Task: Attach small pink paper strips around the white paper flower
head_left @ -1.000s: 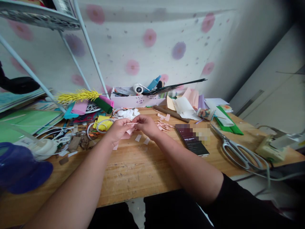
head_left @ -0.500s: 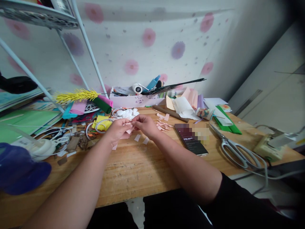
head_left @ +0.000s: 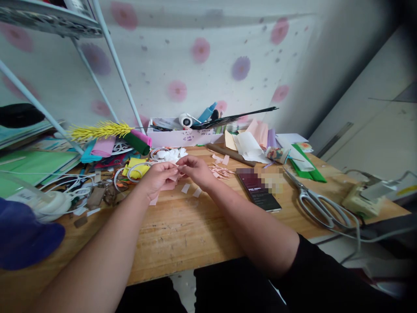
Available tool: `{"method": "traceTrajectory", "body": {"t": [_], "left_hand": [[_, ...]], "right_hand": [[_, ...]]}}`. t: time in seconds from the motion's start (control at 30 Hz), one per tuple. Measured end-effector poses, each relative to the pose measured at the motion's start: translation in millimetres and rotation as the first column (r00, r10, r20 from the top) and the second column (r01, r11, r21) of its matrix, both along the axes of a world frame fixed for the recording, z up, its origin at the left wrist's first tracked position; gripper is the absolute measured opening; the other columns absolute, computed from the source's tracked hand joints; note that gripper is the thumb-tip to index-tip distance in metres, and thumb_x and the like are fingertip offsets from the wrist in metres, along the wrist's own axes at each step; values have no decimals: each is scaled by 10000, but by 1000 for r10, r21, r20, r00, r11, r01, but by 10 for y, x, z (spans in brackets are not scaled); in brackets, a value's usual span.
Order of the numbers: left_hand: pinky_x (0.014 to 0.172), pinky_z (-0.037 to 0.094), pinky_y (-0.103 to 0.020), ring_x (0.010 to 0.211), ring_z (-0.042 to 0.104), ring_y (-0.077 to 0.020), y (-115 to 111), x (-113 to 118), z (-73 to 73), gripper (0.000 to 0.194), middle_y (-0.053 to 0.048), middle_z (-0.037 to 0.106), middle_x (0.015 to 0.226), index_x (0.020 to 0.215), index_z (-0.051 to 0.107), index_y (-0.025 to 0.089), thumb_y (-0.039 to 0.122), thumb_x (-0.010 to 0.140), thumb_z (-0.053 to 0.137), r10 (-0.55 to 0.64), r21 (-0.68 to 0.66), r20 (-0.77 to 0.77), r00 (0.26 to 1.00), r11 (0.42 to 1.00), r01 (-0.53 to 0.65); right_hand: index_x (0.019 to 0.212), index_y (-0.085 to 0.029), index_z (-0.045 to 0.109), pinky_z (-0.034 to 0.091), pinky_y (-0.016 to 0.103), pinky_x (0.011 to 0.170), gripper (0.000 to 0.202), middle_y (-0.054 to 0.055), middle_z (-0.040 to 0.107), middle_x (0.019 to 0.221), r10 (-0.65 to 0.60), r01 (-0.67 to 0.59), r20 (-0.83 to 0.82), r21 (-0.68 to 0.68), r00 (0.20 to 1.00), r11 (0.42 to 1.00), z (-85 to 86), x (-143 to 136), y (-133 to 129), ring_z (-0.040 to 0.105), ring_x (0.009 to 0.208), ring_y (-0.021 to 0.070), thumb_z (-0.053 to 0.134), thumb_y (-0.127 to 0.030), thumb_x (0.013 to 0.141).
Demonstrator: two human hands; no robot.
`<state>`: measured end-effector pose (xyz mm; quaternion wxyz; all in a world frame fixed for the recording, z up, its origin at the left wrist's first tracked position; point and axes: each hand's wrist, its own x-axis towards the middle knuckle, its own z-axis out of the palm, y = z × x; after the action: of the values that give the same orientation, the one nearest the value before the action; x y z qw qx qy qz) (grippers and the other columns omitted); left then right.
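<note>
My left hand (head_left: 158,177) and my right hand (head_left: 194,170) meet over the wooden table, fingertips pinched together. Between them is a small piece of pale pink paper (head_left: 174,176), partly hidden by the fingers. More pink paper (head_left: 167,184) lies under my left hand. Small pale paper pieces (head_left: 196,192) are scattered just below my right hand. To the right of that hand is a pile of thin twisted pink paper strips (head_left: 223,172), with a few loose paper pieces (head_left: 224,160) behind it. White crumpled bits (head_left: 172,154) sit beyond my fingers.
A phone (head_left: 259,190) and large scissors (head_left: 321,204) lie at the right. Paper sheets (head_left: 249,147) and a brown roll (head_left: 230,155) are at the back. On the left stand a white rack (head_left: 119,69), cables, a glue bottle (head_left: 52,204) and a dark blue object (head_left: 29,234).
The view has shifted slightly, so everything sits a little further left. Both hands stay together at the pink paper, with only slight finger movement.
</note>
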<state>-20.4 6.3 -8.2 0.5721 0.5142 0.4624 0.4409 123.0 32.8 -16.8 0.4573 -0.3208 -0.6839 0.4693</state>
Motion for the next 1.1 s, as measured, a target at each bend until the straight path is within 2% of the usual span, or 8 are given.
{"method": "traceTrajectory", "body": {"t": [0.2,0.33,0.5,0.63,0.77,0.93,1.1], "left_hand": [[571,409,-248,599,544,-119,33,-12,-41,196,-5,564,617,659,530,135,301,610,622,-17,63,6,1000,998,17],[518,388,-225,544,513,-101,44,-27,-55,203,12,513,559,632,512,130,298,614,624,-8,62,-38,999,998,11],[550,410,-250,585,534,-116,35,-41,-49,217,-9,553,626,666,519,135,314,612,628,-15,7,-52,999,1000,16],[598,414,-256,631,552,-123,30,-22,-34,236,-26,593,683,746,557,138,313,607,632,-10,64,-65,998,998,14],[571,400,-239,599,542,-114,34,-11,-35,222,-21,593,654,708,551,133,318,610,625,8,101,-83,997,995,0],[564,395,-235,593,535,-108,39,-27,-41,223,-20,597,656,697,554,127,314,604,634,-18,34,-59,998,999,20],[608,403,-245,620,545,-105,43,-36,-19,224,-33,603,682,749,570,115,294,627,629,-45,30,0,999,999,45]], "right_hand": [[772,-155,573,426,216,572,159,-2,578,678,-91,71,153,132,984,989,-68,10,62,518,593,78,495,-284,720],[761,-155,568,413,217,575,135,-4,572,678,-119,81,180,203,976,976,-87,12,88,516,609,84,493,-256,711],[758,-152,550,412,214,581,114,-10,558,680,-108,76,164,190,981,979,-57,9,59,506,607,77,490,-229,701],[851,-161,551,413,209,576,186,-4,569,721,-95,72,146,158,985,985,-30,14,29,510,615,77,493,-273,714],[797,-162,572,402,205,558,183,-4,576,685,-110,78,217,153,970,985,-34,19,39,509,601,81,486,-306,725],[765,-158,561,390,196,559,126,-17,563,675,-126,91,192,181,973,979,-57,11,68,496,596,74,489,-242,706],[730,-144,545,387,193,563,86,-19,535,663,-70,47,115,190,991,981,-54,1,59,478,594,68,483,-183,685]]}}
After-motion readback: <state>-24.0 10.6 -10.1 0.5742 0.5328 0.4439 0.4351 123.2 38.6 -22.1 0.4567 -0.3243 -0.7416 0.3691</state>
